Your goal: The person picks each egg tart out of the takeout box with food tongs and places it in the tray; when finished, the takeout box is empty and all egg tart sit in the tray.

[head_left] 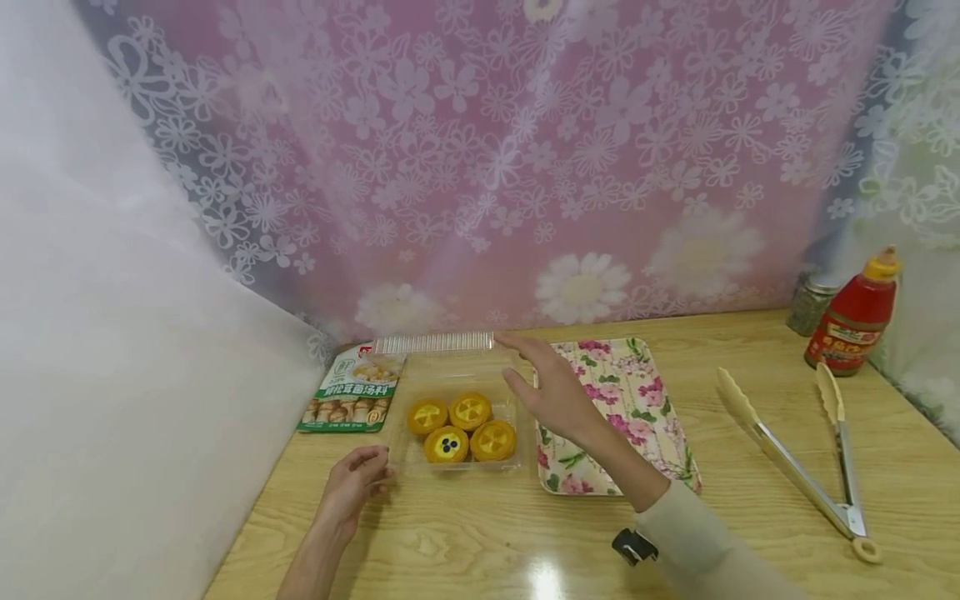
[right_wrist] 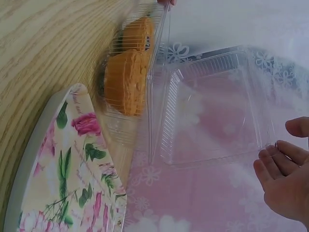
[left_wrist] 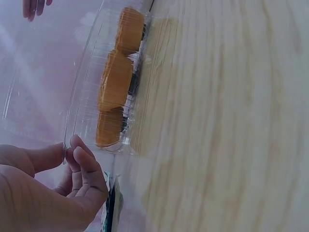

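Note:
Several round yellow egg tarts sit in a clear plastic container, one topped with dark berries. Its hinged clear lid stands raised at the back. At the container's front left corner, my left hand pinches the rim between thumb and fingertips, as the left wrist view shows. My right hand reaches to the lid's right edge. In the right wrist view its fingertips are right at the lid's corner, with the thumb held apart.
A floral tray lies right of the container, under my right forearm. A green-and-white food packet lies at the left. Further right are spread tongs, a red sauce bottle and a glass jar. Patterned curtain borders the table's back.

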`<act>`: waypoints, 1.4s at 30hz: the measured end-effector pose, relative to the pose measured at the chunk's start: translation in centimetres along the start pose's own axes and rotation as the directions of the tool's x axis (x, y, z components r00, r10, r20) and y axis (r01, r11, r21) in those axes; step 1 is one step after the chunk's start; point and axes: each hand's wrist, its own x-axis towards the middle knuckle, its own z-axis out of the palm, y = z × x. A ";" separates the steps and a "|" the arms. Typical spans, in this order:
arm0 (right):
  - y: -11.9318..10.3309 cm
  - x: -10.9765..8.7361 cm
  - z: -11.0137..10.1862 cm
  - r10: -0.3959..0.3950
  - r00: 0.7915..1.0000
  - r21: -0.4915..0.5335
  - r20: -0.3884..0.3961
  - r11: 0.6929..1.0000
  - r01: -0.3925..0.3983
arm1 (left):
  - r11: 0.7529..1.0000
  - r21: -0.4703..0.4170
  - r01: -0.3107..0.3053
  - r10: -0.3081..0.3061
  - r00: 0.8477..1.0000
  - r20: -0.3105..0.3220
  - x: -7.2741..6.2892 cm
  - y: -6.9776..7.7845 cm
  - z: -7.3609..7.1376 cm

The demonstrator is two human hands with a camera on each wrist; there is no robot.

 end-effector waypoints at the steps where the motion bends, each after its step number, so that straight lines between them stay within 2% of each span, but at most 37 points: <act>1: 0.2 0.1 0.0 0.015 1.000 0.016 0.004 1.000 -0.015 | 1.000 -0.001 0.000 0.000 1.000 0.002 0.0 -0.1 0.0; 8: 1.3 1.0 0.0 0.118 0.992 0.184 0.039 0.975 -0.123 | 1.000 -0.010 -0.011 0.011 1.000 -0.016 -0.2 -0.2 0.2; 11: 1.9 1.4 -0.1 0.148 0.988 0.220 0.048 0.963 -0.155 | 1.000 -0.019 -0.017 0.016 1.000 -0.018 -0.3 -0.2 0.3; 25: 5.2 2.9 0.3 0.251 0.959 0.164 0.132 0.948 -0.271 | 0.999 -0.037 -0.024 0.023 0.999 -0.024 -0.3 -0.3 0.4; 31: 6.1 3.1 0.7 0.336 0.921 0.196 0.198 0.907 -0.373 | 0.999 -0.040 -0.029 0.028 0.999 -0.024 -0.3 -0.4 0.5; 36: 6.8 3.1 1.1 0.372 0.900 0.186 0.227 0.891 -0.415 | 0.998 -0.048 -0.043 0.043 0.999 -0.018 -0.2 -0.4 0.4; 42: 7.6 3.3 1.9 0.427 0.868 0.166 0.252 0.865 -0.474 | 0.999 -0.042 -0.033 0.032 0.999 -0.022 -0.3 -0.4 0.3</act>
